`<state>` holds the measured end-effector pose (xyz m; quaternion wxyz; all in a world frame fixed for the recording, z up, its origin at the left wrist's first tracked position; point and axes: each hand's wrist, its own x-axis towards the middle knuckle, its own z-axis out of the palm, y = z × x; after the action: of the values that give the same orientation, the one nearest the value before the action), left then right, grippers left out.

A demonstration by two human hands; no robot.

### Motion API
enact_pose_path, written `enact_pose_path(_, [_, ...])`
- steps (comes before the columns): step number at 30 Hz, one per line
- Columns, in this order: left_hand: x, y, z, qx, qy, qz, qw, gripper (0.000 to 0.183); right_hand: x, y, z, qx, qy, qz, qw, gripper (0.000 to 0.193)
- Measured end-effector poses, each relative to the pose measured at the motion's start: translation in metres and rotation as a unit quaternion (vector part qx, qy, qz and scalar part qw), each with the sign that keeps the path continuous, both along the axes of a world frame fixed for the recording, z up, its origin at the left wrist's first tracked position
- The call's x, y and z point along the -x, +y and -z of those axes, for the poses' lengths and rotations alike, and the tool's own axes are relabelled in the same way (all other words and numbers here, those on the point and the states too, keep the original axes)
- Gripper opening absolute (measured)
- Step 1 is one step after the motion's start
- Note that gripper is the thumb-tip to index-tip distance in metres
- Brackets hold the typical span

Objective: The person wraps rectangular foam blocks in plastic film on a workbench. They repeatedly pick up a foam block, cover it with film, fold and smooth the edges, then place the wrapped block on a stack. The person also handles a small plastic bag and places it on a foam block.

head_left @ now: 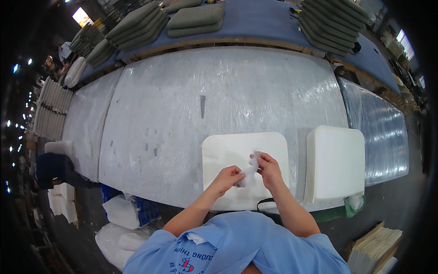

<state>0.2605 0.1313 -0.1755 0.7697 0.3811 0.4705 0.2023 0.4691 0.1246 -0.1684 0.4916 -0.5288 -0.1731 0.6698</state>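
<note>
My left hand (228,179) and my right hand (268,168) are both closed, fingertips pinching opposite ends of a small, thin, whitish see-through piece (249,173). It looks like a strip of film or fabric; its exact kind is hard to tell. The piece hangs crumpled between them, above a white rounded-corner cushion pad (223,148). That pad lies flat on the plastic-wrapped table (159,105), close to my body. To the right of my hands stands a stack of white cushion pads (340,160) of similar outline.
Beyond the wrapped table runs a blue-topped table (260,20) with stacked grey-green cushions (196,20). At lower left are a blue crate (148,211) with white pads and a person (54,171) bending down. A green bag (353,205) hangs beside the right stack; a carton (372,246) sits lower right.
</note>
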Motion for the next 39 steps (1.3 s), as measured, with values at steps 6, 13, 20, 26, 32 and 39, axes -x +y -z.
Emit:
enact_pose_path(6, [0.007,-0.011,-0.013,0.022,-0.048,-0.018,0.998,0.019,-0.017,-0.007,0.001,-0.02,0.03,0.051,0.998,0.029])
enact_pose_path(13, [0.001,-0.02,-0.026,0.021,-0.064,-0.036,0.997,0.022,-0.006,-0.025,-0.006,-0.093,-0.066,-0.056,0.992,0.037])
enact_pose_path(20, [0.008,-0.041,-0.028,0.026,-0.078,-0.082,0.993,0.023,0.02,-0.065,-0.017,-0.185,-0.186,-0.238,0.935,0.048])
enact_pose_path(26, [-0.011,-0.066,-0.037,-0.052,0.021,-0.113,0.992,0.033,0.01,-0.083,-0.018,-0.215,-0.317,-0.236,0.893,0.05])
enact_pose_path(32, [-0.021,-0.078,-0.02,-0.197,0.168,0.013,0.966,0.025,-0.01,-0.099,-0.034,-0.188,-0.405,-0.33,0.832,0.047])
enact_pose_path(39, [-0.045,-0.095,-0.005,-0.218,0.168,0.045,0.96,0.033,-0.058,-0.118,-0.023,-0.186,-0.391,-0.346,0.832,0.041])
